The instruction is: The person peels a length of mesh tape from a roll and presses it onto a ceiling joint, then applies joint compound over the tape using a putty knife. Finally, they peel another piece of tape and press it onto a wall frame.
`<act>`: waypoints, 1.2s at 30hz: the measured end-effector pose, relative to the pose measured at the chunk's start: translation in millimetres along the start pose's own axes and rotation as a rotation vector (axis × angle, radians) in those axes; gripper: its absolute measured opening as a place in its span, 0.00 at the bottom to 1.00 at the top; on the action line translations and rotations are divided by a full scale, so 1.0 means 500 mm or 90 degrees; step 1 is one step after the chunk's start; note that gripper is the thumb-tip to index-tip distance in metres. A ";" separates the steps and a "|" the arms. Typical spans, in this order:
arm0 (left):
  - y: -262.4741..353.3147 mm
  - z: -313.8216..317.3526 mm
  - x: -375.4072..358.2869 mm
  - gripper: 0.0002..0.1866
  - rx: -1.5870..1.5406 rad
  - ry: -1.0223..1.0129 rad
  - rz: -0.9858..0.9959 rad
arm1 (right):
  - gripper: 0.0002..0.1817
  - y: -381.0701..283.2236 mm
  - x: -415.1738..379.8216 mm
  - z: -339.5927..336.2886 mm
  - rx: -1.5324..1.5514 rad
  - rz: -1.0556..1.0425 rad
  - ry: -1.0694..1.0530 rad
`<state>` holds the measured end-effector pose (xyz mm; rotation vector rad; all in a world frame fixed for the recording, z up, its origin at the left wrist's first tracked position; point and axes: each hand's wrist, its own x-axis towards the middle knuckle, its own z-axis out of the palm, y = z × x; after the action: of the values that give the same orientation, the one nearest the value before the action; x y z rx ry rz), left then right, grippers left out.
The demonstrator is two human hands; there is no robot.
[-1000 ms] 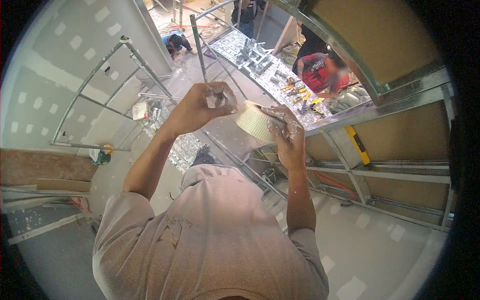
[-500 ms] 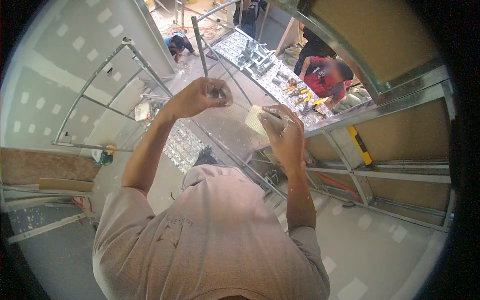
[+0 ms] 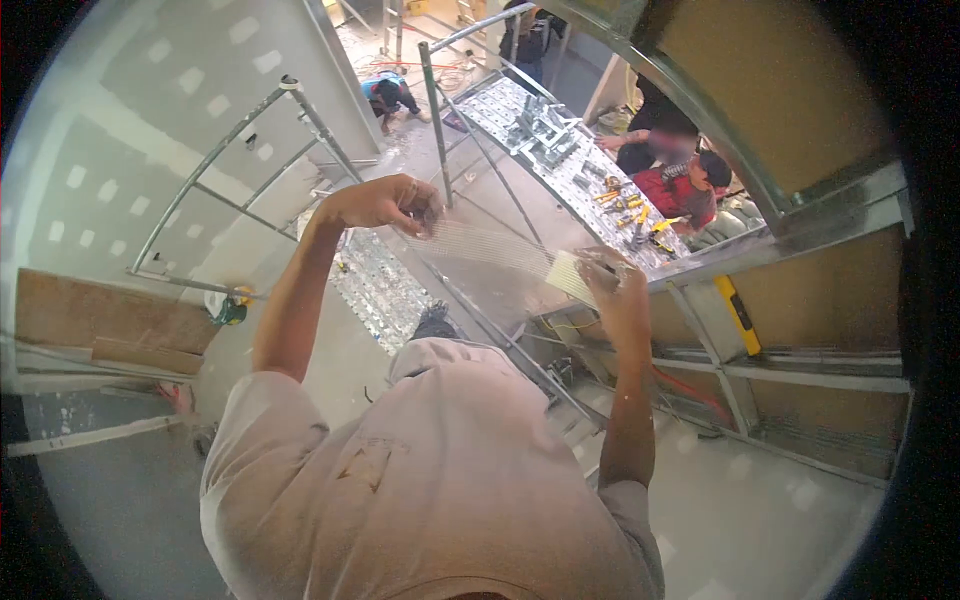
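My left hand (image 3: 385,205) pinches the free end of a white mesh tape strip (image 3: 490,245), raised out in front of me. The strip stretches tight, sloping down to the right, to a tape roll (image 3: 568,272). My right hand (image 3: 615,292) grips that roll, fingers wrapped round it and partly hiding it. The two hands are well apart, with the see-through mesh spanning the gap between them. My grey shirt (image 3: 430,470) fills the lower middle of the view.
Below me are a perforated metal scaffold platform (image 3: 380,290) and rail tubes (image 3: 240,130). A second platform (image 3: 560,150) carries tools. Other people (image 3: 685,185) crouch beside it; another (image 3: 390,95) is farther off. Drywall (image 3: 110,130) rises left, metal framing (image 3: 790,350) right.
My hands have drawn apart: the left stayed high, the right moved down and right with the roll, pulling out a long length of mesh tape. The view shifted slightly.
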<state>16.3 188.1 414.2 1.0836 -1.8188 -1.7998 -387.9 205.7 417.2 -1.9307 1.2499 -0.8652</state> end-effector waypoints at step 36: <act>-0.118 -0.045 -0.072 0.13 -0.142 0.524 0.028 | 0.23 0.072 -0.033 0.089 0.311 0.136 -0.300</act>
<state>71.1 205.1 369.6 1.3939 -1.1079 -1.2029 -374.7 217.6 360.2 -1.4612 0.8449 -0.5019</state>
